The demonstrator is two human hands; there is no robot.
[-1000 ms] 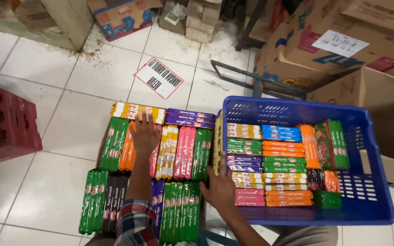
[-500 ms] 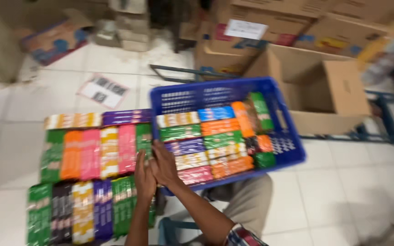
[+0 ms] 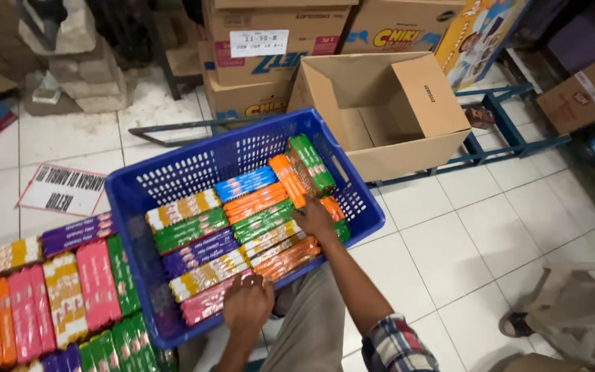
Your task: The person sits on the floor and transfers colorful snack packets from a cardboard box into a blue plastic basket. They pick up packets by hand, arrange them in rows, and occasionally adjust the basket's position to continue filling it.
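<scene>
We're in a shop's stockroom or goods store, by the look of it: printed brown cardboard cartons [image 3: 270, 52] stand stacked along the back on a white tiled floor [image 3: 449, 241]. An open, empty cardboard box [image 3: 387, 114] sits on a low blue metal frame [image 3: 511, 134]. Front and centre, a blue plastic crate [image 3: 242, 155] packed with rows of long colourful snack packets [image 3: 242, 220], and more packets laid out in rows on the floor [image 3: 63, 289] beside it.

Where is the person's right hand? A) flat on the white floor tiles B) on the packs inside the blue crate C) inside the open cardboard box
B: the right hand rests on the colourful packs inside the blue crate, not in the cardboard box.
</scene>
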